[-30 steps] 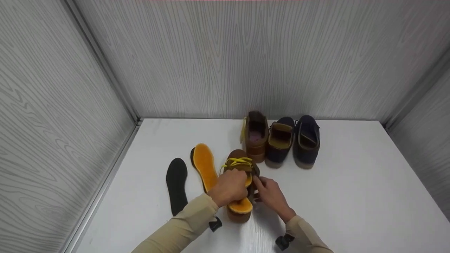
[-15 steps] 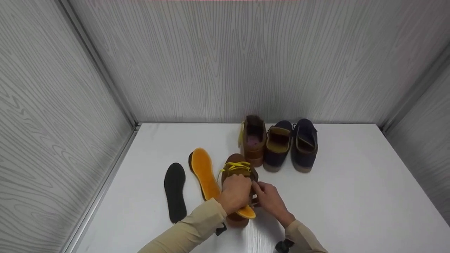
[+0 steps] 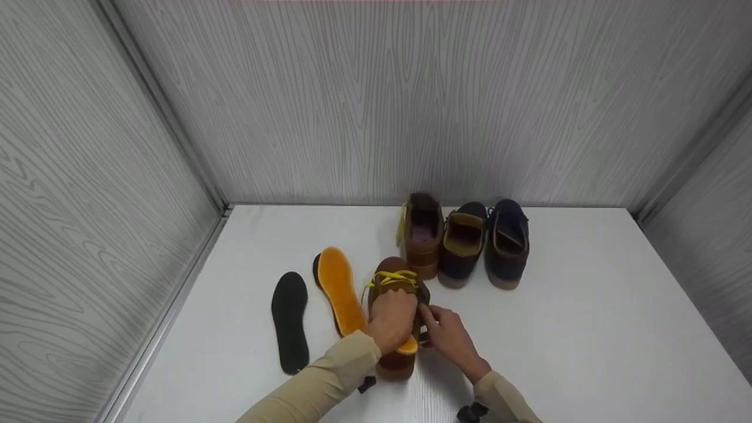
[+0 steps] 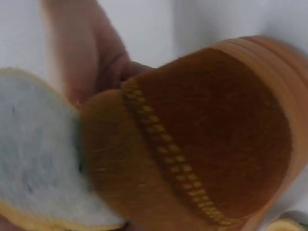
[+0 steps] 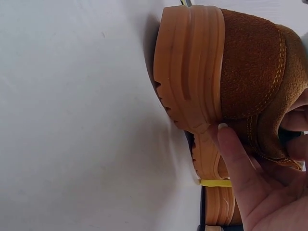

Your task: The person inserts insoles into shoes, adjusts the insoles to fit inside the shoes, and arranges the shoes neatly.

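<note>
In the head view a brown suede shoe with yellow laces stands with its heel toward me. My left hand, fingers curled, grips a fuzzy orange insole at the shoe's opening. The insole's front part is hidden, and its heel end sticks out above the back of the shoe. Its pale underside shows in the left wrist view. My right hand holds the shoe's right side. In the right wrist view its thumb lies along the outside, while other fingers reach to the collar.
Left of the shoe lies another orange insole over a dark one, with a black insole farther left. Behind stand a second brown shoe and two navy shoes, close together. Grey wood-grain walls enclose the white tabletop.
The left hand has moved over the shoe's opening with the insole, whose heel end swung right, then back, and now shows less. The right hand keeps its hold on the shoe's side.
</note>
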Available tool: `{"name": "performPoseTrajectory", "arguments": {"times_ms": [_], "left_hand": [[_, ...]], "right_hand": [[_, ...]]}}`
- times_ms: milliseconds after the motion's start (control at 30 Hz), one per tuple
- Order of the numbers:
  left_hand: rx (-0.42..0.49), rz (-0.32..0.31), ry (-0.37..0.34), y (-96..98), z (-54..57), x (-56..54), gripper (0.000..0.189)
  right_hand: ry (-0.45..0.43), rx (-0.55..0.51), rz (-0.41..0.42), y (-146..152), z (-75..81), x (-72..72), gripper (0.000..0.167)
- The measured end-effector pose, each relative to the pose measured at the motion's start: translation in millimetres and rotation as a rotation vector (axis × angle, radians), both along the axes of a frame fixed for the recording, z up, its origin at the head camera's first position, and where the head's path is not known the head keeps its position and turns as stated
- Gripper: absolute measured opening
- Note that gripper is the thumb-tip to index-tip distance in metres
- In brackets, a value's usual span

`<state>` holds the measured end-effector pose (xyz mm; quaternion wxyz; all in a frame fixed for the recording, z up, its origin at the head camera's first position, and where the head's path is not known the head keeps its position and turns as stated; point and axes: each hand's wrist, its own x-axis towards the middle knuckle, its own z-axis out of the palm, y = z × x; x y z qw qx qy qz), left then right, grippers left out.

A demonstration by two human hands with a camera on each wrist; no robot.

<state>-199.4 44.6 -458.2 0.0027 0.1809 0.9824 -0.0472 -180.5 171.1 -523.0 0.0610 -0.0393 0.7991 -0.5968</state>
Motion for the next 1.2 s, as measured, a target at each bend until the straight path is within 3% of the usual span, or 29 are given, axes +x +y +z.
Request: {"name": "performPoseTrajectory", "arguments": {"times_ms": [167, 433, 633, 767, 900, 1067, 1200], "left_hand": [[-0.055, 0.040, 0.009, 6.6, -14.0, -8.9, 0.012], [-0.154, 0.032, 0.037, 18.1, -30.3, -17.2, 0.031], [-0.223, 0.000, 0.053, 18.1, -32.7, -19.2, 0.027], [-0.277, -0.034, 0.078, 15.4, -34.0, -21.8, 0.039], [-0.265, -0.043, 0.096, 13.3, -35.2, -24.7, 0.040], [-0.217, -0.044, 0.118, 11.3, -40.2, -23.3, 0.020], [-0.201, -0.034, 0.098, 11.0, -40.3, -23.1, 0.016]], "right_hand": [[0.043, 0.043, 0.000, -0.5, 2.2, 1.1, 0.042], [0.078, 0.102, -0.004, -0.1, -0.5, 2.3, 0.043], [0.084, 0.126, 0.007, -1.4, -3.5, 2.1, 0.046], [0.081, 0.119, 0.020, -0.6, -4.3, 1.9, 0.047], [0.080, 0.116, 0.022, -0.3, -4.9, 0.9, 0.046], [0.089, 0.141, 0.015, -1.9, -7.0, 1.4, 0.045], [0.080, 0.141, 0.014, -1.6, -6.7, 0.7, 0.045]]}}
